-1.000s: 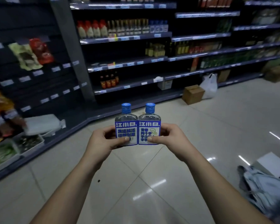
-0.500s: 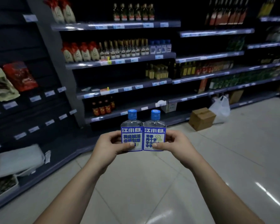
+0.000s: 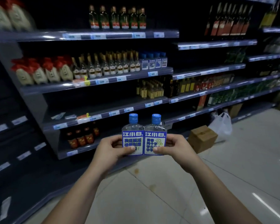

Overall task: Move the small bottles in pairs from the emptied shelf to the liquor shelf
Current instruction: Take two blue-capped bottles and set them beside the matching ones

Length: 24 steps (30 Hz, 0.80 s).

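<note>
Two small clear bottles with blue caps and blue-white labels stand upright side by side in front of me, touching. My left hand [image 3: 110, 151] grips the left bottle [image 3: 132, 135] and my right hand [image 3: 176, 147] grips the right bottle [image 3: 155, 135], thumbs pressed on the labels. Straight ahead is the liquor shelf [image 3: 131, 75], where several matching small blue-capped bottles [image 3: 153, 61] stand at the right end of a row of gold-capped bottles [image 3: 110, 65].
Red-topped jars [image 3: 42, 71] fill the shelf's left end. A lower shelf [image 3: 103, 109] holds little; brown bottles [image 3: 81, 136] stand below it. A cardboard box [image 3: 202, 138] and a white plastic bag [image 3: 221, 126] sit on the tiled floor at the right.
The liquor shelves have come closer and larger in view as I walked toward them. Both hands keep the same hold on the two bottles, now raised slightly toward the shelving.
</note>
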Motion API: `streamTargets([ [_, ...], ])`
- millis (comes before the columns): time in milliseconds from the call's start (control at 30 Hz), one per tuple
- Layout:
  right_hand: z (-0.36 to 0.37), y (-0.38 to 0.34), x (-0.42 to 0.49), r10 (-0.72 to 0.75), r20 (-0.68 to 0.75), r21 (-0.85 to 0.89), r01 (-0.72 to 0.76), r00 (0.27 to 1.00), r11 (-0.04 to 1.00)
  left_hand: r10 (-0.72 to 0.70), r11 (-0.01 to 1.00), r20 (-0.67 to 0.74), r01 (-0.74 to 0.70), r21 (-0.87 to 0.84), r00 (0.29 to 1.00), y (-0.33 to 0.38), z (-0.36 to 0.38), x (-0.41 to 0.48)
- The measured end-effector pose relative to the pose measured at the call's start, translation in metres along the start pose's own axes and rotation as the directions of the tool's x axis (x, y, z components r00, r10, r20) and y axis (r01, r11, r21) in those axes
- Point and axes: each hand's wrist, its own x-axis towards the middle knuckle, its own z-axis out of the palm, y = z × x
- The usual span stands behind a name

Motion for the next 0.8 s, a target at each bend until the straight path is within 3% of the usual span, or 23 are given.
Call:
streamTargets([
  [433,-0.116,0.011,0.265,0.015,-0.038,-0.021,-0.016,0.999,1.000,-0.028,0.999,0.067,0.030,-0.033,0.997,0.008,0.048,0.302],
  [800,-0.247,0.018,0.485,-0.050,0.062,-0.064,0.054,0.997,0.997,0.046,0.999,-0.067,-0.044,0.028,0.997,0.028,0.123,0.515],
])
